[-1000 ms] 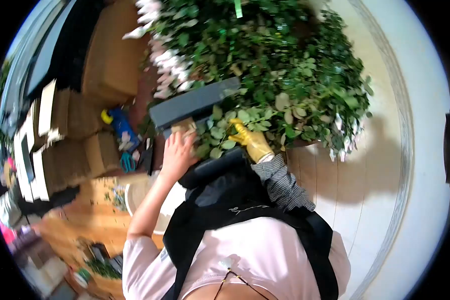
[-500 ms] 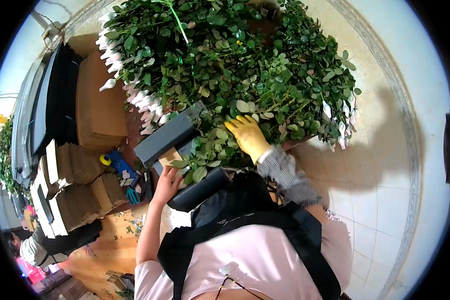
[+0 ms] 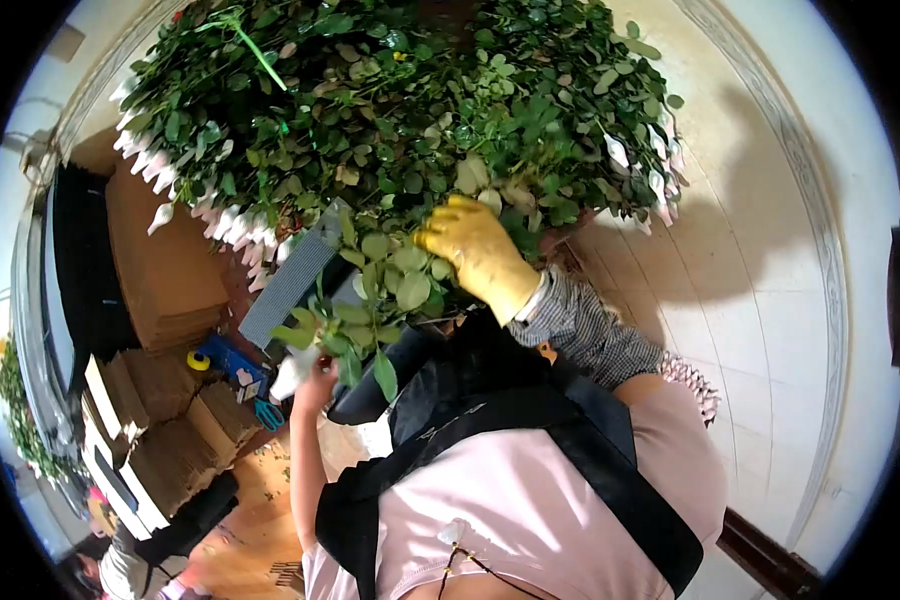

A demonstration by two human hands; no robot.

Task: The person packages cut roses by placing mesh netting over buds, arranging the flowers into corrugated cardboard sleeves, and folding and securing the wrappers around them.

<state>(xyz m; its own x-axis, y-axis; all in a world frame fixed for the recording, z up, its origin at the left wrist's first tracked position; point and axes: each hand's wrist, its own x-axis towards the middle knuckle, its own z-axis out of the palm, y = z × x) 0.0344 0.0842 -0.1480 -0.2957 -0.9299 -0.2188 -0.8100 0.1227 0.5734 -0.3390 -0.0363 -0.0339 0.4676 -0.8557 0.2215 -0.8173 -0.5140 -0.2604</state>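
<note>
Low on the left, my bare left hand (image 3: 317,384) is closed on a rose, just beside its white-sleeved bud (image 3: 293,371); leaves partly cover the fingers. The rose's leafy stem (image 3: 375,300) stretches toward my right hand (image 3: 480,258), which wears a yellow rubber glove. Its fingers are curled down among the leaves, and what they grip is hidden. Under the rose are a grey ridged block (image 3: 288,290) and a black padded roll (image 3: 365,395). A large heap of leafy roses (image 3: 370,130) lies beyond both hands, with white-sleeved buds (image 3: 225,222) along its left side.
Folded cardboard stacks (image 3: 175,435) and a tall brown cardboard pile (image 3: 165,250) stand at the left. Near them lie teal scissors (image 3: 268,413) and a yellow tape measure (image 3: 199,360). A tiled wall (image 3: 710,330) runs along the right. Another person (image 3: 135,560) is at the lower left.
My left hand has raised the rose, its bud and leaves now over the block and roll. My gloved fingers have curled in. The view has shifted, moving the heap left.
</note>
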